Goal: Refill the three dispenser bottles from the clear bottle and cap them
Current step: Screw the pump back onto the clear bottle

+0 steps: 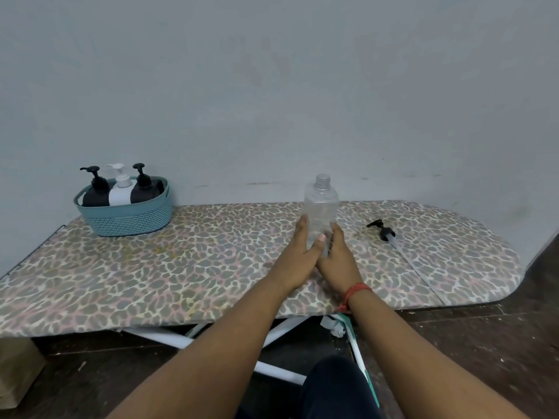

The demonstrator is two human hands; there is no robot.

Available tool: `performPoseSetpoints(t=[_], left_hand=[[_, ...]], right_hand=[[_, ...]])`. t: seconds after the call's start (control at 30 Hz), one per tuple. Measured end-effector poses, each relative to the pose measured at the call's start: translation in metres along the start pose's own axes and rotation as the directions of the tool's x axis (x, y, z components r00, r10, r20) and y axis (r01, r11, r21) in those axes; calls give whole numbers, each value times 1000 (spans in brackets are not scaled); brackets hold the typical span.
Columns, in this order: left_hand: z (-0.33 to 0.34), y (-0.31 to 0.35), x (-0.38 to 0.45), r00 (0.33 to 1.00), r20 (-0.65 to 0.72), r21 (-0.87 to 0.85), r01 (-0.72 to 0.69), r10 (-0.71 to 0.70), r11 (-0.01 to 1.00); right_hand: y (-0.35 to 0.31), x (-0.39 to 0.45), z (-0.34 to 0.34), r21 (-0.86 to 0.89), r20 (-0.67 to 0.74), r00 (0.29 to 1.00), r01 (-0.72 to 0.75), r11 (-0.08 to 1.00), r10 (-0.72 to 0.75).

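Both grips wrap the upright, uncapped bottle [320, 207]: left hand [298, 252] and right hand [338, 258] curl round its base; pump [381, 231] lies right.

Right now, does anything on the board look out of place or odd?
Only the black pump head: it lies on its side on the ironing board, right of the uncapped clear bottle both hands hold. No spill shows.
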State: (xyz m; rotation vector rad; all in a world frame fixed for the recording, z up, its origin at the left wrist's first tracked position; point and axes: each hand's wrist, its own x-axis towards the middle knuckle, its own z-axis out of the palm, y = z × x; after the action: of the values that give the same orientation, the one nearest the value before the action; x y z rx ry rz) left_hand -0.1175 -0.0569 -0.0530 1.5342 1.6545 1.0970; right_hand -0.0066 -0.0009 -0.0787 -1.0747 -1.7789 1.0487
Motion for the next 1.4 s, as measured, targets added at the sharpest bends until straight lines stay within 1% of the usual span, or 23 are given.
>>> performPoseSetpoints(t=[0.13,0.43,0.5,0.6,0.67,0.73,0.83,1.0,1.07,1.13,1.2,1.27,1.3,1.33,1.37,1.4], left_hand=[[-20,-8,0,999,-38,0,-4,4,1000],[-85,-37,-26,983,-182,-16,-32,28,999],[-94,-44,-33,981,-196,-9,-11,9,1000],[-101,-53,-41,976,-217,-13,-15,12,1000],[-99,-56,-43,977,-213,-26,-18,12,999],[-95,-58,-42,981,-196,-22,-6,1,1000],[-91,-64,-39,975,-222,-7,24,-25,1000],[-92,-78,-33,962,-265,14,71,-65,997],[-92,-81,-32,965,-254,35,77,-66,996],[-92,-83,-32,967,-245,38,81,-70,996],[-91,-85,-31,967,-242,27,86,-77,996],[-91,-85,-31,966,-243,13,91,-85,996],[-91,-84,-31,966,-243,5,93,-89,996],[-91,-84,-31,965,-244,-6,96,-95,995],[-90,-83,-31,964,-245,-18,99,-100,995],[-90,-83,-31,963,-246,-27,102,-106,994]], right_hand=[[-10,1,23,20,-16,1000,21,1000,-20],[-42,4,98,34,41,993,108,994,-110],[-41,-1,111,20,46,992,117,993,-118],[-35,-5,122,-62,21,993,114,992,-113],[-32,-5,123,-92,18,994,112,989,-111],[-30,-5,122,-85,29,994,107,991,-105],[-32,-4,120,-55,42,996,87,995,-85],[-27,0,102,95,98,995,-17,995,8],[-22,9,80,122,54,997,-61,991,54],[-18,22,51,115,-65,993,-89,989,97],[-13,37,15,35,-203,975,-91,995,96],[-3,51,-23,-155,-326,945,-89,984,34],[3,57,-42,-290,-370,929,-94,952,-20],[10,62,-60,-443,-386,919,-104,890,-85],[18,68,-76,-589,-369,920,-123,799,-131],[27,72,-90,-693,-335,933,-152,705,-129]])
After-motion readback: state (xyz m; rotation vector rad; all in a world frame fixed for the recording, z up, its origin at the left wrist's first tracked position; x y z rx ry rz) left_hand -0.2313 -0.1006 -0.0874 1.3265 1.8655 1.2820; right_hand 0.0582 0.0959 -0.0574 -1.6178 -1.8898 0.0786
